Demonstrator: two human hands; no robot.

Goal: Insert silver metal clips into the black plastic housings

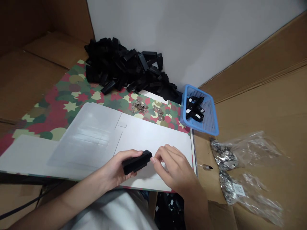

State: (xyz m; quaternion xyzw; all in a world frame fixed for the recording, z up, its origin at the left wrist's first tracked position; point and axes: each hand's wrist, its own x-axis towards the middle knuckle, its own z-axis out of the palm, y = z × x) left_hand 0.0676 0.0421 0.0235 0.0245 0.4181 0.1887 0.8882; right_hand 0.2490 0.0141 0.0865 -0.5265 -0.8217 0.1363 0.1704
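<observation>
My left hand [117, 166] is closed around a black plastic casing [136, 162], a long block held tilted above the white sheet [153, 134]. At the casing's right end, my right hand [171, 164] is pinched, thumb against forefinger. Whatever lies between those fingertips is too small or hidden to make out. Beyond the sheet, two little heaps of small metal parts [139, 106] rest on the patterned board [69, 107]. A milky plastic sheet [88, 134] covers the left side of the work surface.
A large pile of black casings [124, 67] leans against the wall. At right stand a blue basket [213, 119] with several black pieces, clear bags of metal parts [224, 156] and a dark-tipped pointed object [206, 167]. More black pieces [170, 206] lie below the table edge.
</observation>
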